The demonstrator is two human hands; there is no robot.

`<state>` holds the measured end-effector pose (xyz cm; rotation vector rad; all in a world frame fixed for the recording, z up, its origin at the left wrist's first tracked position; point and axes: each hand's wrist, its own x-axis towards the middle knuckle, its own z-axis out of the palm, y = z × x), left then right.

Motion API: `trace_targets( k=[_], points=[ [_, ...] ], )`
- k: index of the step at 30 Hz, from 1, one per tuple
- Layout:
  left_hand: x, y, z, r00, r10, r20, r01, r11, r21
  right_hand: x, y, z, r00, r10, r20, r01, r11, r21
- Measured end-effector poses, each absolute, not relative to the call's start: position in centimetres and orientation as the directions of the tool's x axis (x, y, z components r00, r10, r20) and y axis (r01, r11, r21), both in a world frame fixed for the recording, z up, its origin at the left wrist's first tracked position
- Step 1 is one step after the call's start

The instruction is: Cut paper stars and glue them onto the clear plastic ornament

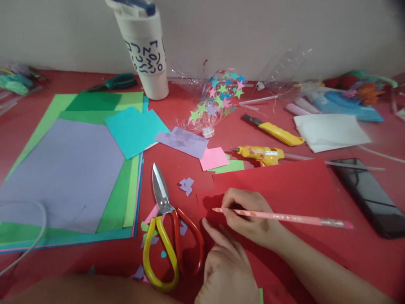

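A red sheet [297,181] is being worked on just in front of the person, lying on a red table [357,270], so that its edges are being partly lost against the like-coloured surface. The sharpened point of a pink pencil [291,218] is being kept near the sheet's left side; whether contact is being made cannot be told. The pencil is being pinched in the closed fingers of the right hand [248,217], at a low slant, with its eraser end being pointed away to the right. By the left hand [229,270], nothing visible is being gripped: its index finger is being stretched out towards the pencil tip, while the other fingers are being loosely curled.

For a clean line, the sheet should probably be being pressed flat by that left hand, with the fingertip being held clear of the pencil's path. Light, even pressure is likely being called for, and a steeper pencil would probably be giving a finer mark. Since grey is being set against deep red, the line should be being checked closely.

Farther out, open space is being narrowed by scissors [163,204] just beside the left hand, and by purple scraps [186,185] beyond.
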<state>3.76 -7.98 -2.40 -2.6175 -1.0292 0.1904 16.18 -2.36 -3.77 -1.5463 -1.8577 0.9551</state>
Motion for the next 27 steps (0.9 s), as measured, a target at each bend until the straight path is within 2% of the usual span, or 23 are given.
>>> trace_targets(
  k=[27],
  points=[
    [3.88,-8.0,-2.21,0.72,0.693,-0.022,0.652,-0.687,-0.321,15.89,-2.44,-3.51,-0.243,0.966,-0.085,0.592,0.078,-0.803]
  ],
)
